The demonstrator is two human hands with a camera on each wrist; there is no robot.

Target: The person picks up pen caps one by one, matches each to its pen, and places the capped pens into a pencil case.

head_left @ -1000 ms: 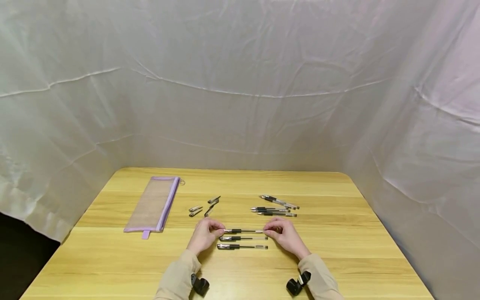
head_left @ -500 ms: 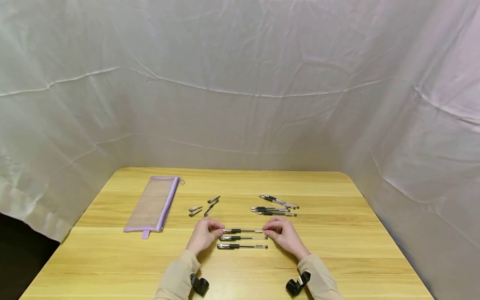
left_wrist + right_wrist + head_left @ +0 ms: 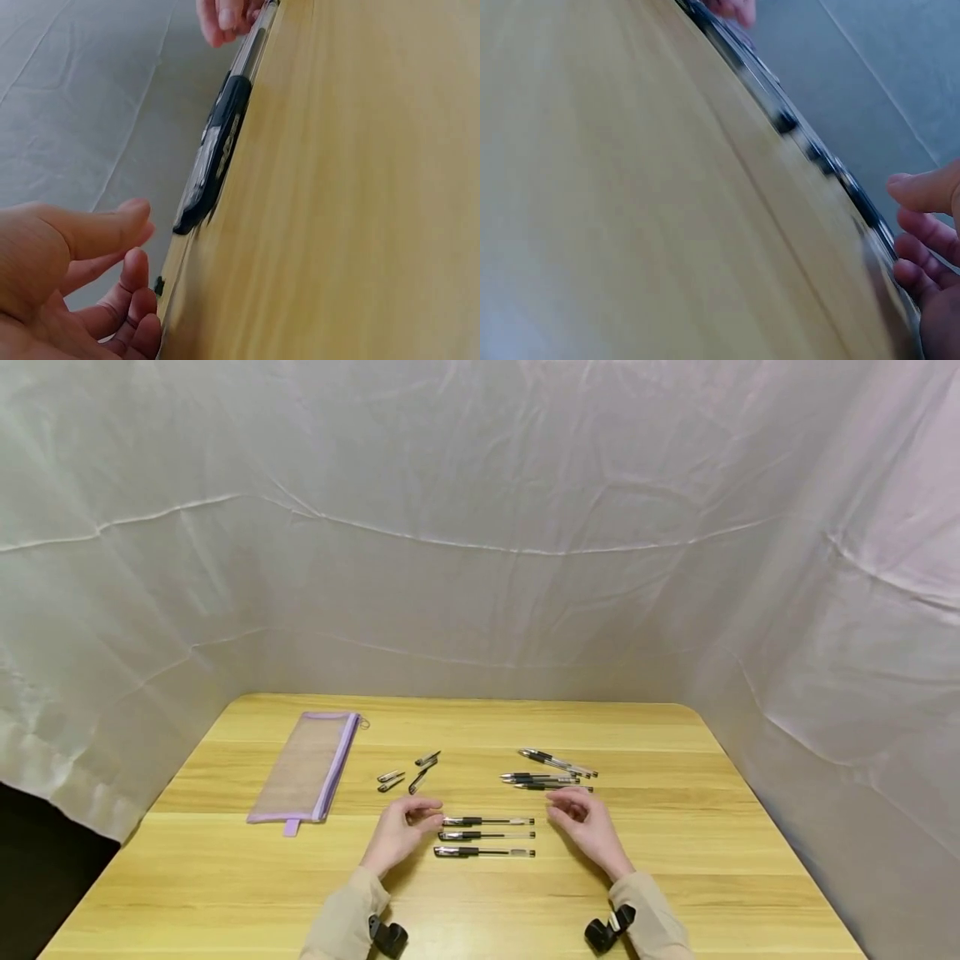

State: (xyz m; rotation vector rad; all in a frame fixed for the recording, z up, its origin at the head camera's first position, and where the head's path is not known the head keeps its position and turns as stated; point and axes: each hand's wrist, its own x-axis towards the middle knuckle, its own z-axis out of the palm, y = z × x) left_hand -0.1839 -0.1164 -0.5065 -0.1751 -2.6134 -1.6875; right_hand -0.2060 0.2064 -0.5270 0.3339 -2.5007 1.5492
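Observation:
Three capped gel pens lie in parallel on the table: a far pen (image 3: 487, 821), a middle pen (image 3: 487, 836) and a near pen (image 3: 483, 852). Their black caps point left. My left hand (image 3: 403, 831) is at the cap end of the far pen, thumb and fingers apart and loosely bent, holding nothing. My right hand (image 3: 588, 828) sits a little to the right of the pens' clear ends, fingers relaxed with nothing in them. In the left wrist view, the nearest pen's black grip (image 3: 231, 105) shows beyond the left fingers (image 3: 131, 281).
Behind my right hand lie several uncapped pens (image 3: 543, 778). Several loose pen caps (image 3: 392, 782) are scattered behind my left hand. A purple-edged mesh zip pouch (image 3: 303, 768) lies flat at the left of the wooden table (image 3: 480, 910). Pale cloth (image 3: 480, 568) hangs around the table.
Both hands have let go of the far pen's ends and drawn apart, the left slightly left, the right to the right. The pen stays in line with the other two.

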